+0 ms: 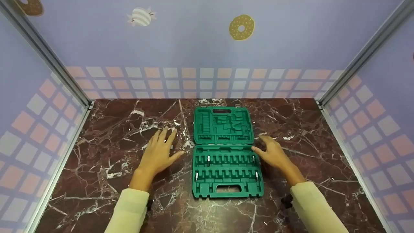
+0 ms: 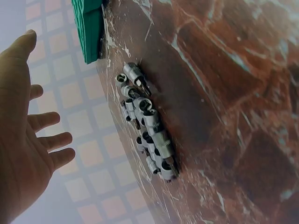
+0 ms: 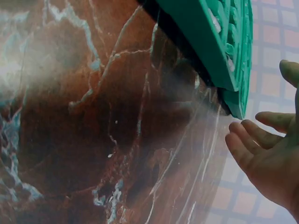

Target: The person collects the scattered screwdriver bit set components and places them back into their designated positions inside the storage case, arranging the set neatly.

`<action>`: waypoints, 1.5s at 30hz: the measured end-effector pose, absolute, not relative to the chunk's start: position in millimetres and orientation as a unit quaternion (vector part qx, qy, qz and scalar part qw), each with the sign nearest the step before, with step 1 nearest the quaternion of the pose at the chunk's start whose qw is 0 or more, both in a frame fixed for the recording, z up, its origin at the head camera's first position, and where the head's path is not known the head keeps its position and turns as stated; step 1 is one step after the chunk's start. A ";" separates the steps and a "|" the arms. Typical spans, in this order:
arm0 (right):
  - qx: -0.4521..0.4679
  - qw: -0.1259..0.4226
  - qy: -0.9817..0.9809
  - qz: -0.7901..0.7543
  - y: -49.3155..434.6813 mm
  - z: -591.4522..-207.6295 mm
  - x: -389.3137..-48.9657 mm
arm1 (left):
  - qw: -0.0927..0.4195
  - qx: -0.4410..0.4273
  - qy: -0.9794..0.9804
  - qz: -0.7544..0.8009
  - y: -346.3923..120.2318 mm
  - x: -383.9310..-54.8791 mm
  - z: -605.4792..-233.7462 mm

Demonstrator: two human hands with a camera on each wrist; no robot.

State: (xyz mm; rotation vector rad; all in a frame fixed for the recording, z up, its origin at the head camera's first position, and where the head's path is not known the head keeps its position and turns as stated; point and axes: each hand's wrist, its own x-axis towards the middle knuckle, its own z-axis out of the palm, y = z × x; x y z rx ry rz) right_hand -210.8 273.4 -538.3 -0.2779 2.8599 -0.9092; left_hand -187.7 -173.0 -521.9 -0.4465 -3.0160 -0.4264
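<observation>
A green plastic socket case (image 1: 223,181) lies unfolded on the table, its moulded lid (image 1: 210,124) flat behind the slotted base. Several small metal sockets stand in the slots, among them an upper-left socket (image 1: 208,159) and a lower-right socket (image 1: 256,175). Left of the case, my left hand (image 1: 157,153) hovers palm down with fingers spread and nothing in its grasp. The left wrist view reveals a heap of loose silver sockets (image 2: 152,123) near that hand, mostly hidden in the head view. My right hand (image 1: 275,155) is beside the case's right edge, thumb near the hinge, fingers extended, holding nothing.
The dark red marbled table (image 1: 97,207) has white veins and small pale flecks. A patterned back wall (image 1: 194,42) and two side walls with metal corner rails (image 1: 365,45) enclose it.
</observation>
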 end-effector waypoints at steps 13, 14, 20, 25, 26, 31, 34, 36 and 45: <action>-0.053 0.102 0.922 -0.371 270.6 -551.0 -216.5 | 0.039 -0.147 -0.977 -0.150 -183.4 -183.0 -522.0; -0.050 0.104 0.921 -0.373 270.5 -551.0 -216.6 | 0.039 -0.147 -0.976 -0.153 -184.6 -182.8 -522.2; -0.045 0.114 0.917 -0.380 271.3 -551.8 -217.7 | 0.032 -0.132 -0.971 -0.195 -194.0 -179.0 -523.5; -0.032 0.124 0.911 -0.393 271.4 -553.4 -218.8 | 0.025 -0.116 -0.969 -0.215 -204.6 -175.5 -523.6; -0.028 0.126 0.910 -0.395 271.3 -553.6 -219.1 | 0.022 -0.112 -0.969 -0.219 -206.8 -174.9 -523.4; -0.024 0.131 0.908 -0.398 270.4 -554.4 -221.3 | 0.015 -0.094 -0.967 -0.235 -217.0 -173.8 -523.8; -0.026 0.128 0.910 -0.394 269.4 -554.7 -221.4 | 0.021 -0.091 -0.967 -0.238 -222.7 -173.0 -525.2; -0.025 0.126 0.912 -0.390 268.8 -555.0 -221.4 | 0.026 -0.089 -0.966 -0.241 -227.1 -171.4 -526.7; -0.040 0.117 0.913 -0.388 268.1 -557.3 -223.1 | 0.046 -0.086 -0.964 -0.246 -250.2 -161.7 -539.3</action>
